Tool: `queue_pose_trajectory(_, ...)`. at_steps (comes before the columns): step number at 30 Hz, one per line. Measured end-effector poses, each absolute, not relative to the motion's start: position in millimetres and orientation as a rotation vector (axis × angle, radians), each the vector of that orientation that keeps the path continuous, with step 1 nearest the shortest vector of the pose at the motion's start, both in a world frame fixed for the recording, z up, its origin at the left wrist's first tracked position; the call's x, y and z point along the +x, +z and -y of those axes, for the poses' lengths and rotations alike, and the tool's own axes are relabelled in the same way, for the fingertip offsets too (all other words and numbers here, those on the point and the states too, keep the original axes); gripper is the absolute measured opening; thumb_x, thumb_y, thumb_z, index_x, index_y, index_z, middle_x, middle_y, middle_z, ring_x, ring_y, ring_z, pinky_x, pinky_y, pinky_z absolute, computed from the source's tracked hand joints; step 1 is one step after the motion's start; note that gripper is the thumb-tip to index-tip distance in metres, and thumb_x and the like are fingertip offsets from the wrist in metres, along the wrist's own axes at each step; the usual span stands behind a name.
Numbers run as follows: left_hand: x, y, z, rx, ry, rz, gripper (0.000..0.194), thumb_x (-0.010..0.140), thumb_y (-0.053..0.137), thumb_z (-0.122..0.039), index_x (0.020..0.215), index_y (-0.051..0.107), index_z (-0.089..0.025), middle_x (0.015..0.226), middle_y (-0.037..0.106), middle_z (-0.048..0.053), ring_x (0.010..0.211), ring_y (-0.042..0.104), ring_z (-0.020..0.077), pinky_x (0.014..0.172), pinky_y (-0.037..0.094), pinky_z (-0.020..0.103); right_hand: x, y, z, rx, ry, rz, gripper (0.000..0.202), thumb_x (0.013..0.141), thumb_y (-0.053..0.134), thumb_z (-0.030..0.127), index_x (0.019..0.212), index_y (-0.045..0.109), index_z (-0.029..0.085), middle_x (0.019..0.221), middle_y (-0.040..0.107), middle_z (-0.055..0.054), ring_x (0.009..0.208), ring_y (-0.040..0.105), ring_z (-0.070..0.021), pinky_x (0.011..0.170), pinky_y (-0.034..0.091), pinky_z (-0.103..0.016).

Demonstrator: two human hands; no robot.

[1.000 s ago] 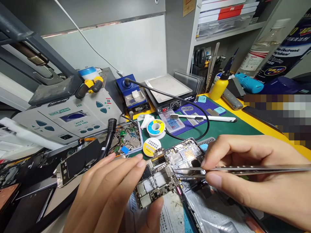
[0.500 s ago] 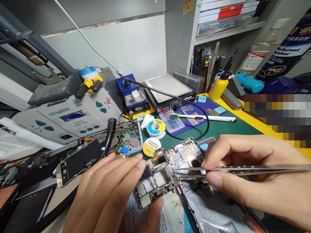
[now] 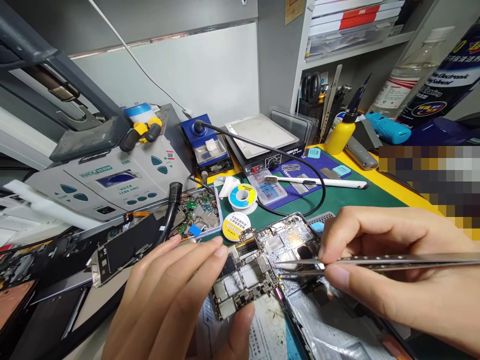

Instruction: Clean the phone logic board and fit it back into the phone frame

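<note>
One circuit board: left hand grips its edges between fingers and thumb, seemingly for steadiness. One pair of tweezers: right hand pinches it, likely for precision.

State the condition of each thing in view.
Left hand, gripping circuit board
Circuit board, held at edges
Right hand, gripping tweezers
Tweezers, tips apart
Phone, open, insides exposed
White brush, lying down
Yellow bottle, upright
Clear bottle, capped, partly filled
Wire spool, lying flat
Red switch, position unclear
</note>
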State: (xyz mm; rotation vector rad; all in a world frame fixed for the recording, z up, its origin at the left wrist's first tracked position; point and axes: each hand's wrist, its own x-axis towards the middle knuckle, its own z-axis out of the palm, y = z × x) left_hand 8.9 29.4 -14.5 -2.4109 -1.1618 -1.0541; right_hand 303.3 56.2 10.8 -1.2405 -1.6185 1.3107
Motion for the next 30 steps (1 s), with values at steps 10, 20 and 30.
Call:
queue_pose_trajectory(10,11.5,-13.1,-29.8,-2.416,-1.057,1.156,0.048,0.088,0.082,-0.004,0.135,0.075,-0.01,0.13,0.081,0.011,0.126,0.074,0.0229,0.13,0.05,0.041,301.5,7.1,-56.5,-1.236,1.299,1.648,0.017,0.082,0.094,0.038,0.077,0.078,0.035,0.063,0.072,0.003,0.041,0.057,-0.0157,0.032,0.047,-0.022)
queue_pose_trajectory(20,12.3,-12.8,-29.5,-2.376,-1.059,1.162,0.046,0.089,0.082,-0.004,0.134,0.076,-0.01,0.128,0.081,0.011,0.123,0.074,0.023,0.128,0.051,0.042,299.7,10.4,-58.5,-1.26,1.143,1.7,0.021,0.086,0.091,0.046,0.074,0.079,0.034,0.06,0.07,0.001,0.043,0.059,-0.0176,0.031,0.048,-0.023)
queue_pose_trajectory(30,11.2,-15.5,-28.6,-2.387,-1.088,1.172,0.047,0.089,0.081,-0.006,0.135,0.075,-0.011,0.128,0.081,0.011,0.124,0.074,0.0235,0.13,0.05,0.043,297.4,11.0,-59.8,-1.292,1.075,1.721,0.02,0.087,0.089,0.049,0.075,0.081,0.034,0.061,0.073,-0.001,0.044,0.062,-0.0179,0.033,0.05,-0.022)
